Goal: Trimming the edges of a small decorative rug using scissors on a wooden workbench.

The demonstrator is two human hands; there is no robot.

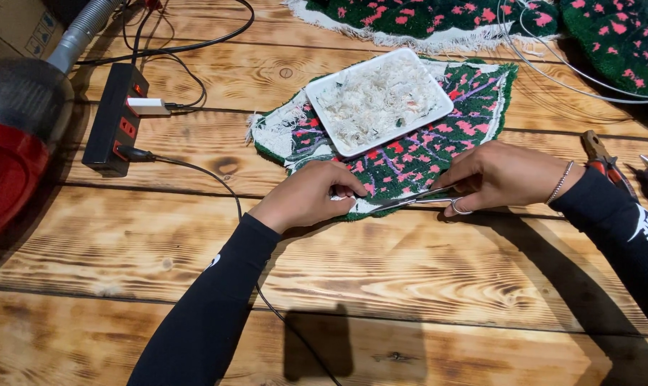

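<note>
A small tufted rug piece point(424, 146), green with pink and purple marks and a white backing edge, lies on the wooden table point(381, 271). My left hand point(311, 194) pinches its near white edge. My right hand point(499, 175) holds metal scissors point(418, 199), whose blades point left along that edge, close to my left fingers. A white tray point(378, 100) full of pale yarn trimmings rests on top of the rug piece.
A black power strip point(115, 118) with plugged cables sits at the left, beside a red and black vacuum point(13, 136) with a grey hose. More green and pink rugs point(610, 36) lie at the back. Pliers point(604, 161) lie at the right edge.
</note>
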